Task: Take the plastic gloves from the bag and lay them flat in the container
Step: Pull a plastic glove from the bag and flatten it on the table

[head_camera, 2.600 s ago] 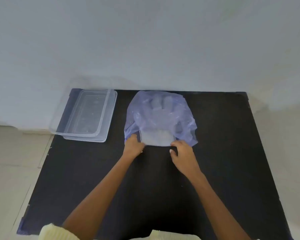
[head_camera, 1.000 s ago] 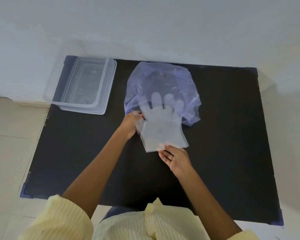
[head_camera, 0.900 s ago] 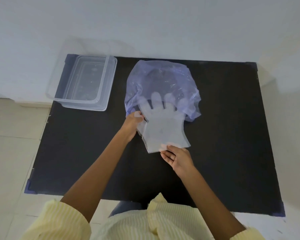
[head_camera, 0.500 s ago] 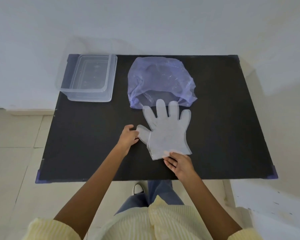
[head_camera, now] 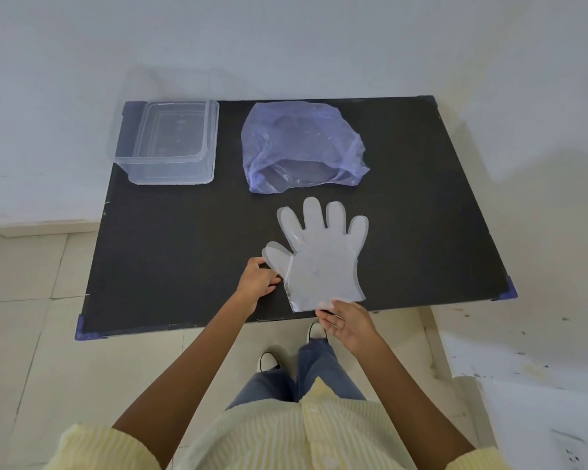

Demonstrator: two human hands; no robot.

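Gloves (head_camera: 321, 262), a thin flat stack of clear plastic by the look of it, are lying spread on the black table (head_camera: 184, 252) near its front edge, fingers pointing to 12 o'clock. The right hand (head_camera: 348, 322) is pinching the cuff at 6 o'clock of the stack; the left hand (head_camera: 257, 281) is closing on the edge just under the thumb, at 9 o'clock. The stack is sitting fully clear of the bag, so the pull-out step is looking finished and the transfer is coming up. That move is calling for a lift with both grips kept apart, so the limp film is not folding, then a carry toward 11 o'clock. Beyond, at 12 o'clock, the purple bag (head_camera: 302, 144) is slumping with its mouth facing the stack. Farthest, at 11 o'clock, the clear container (head_camera: 170, 174) is standing seemingly empty.
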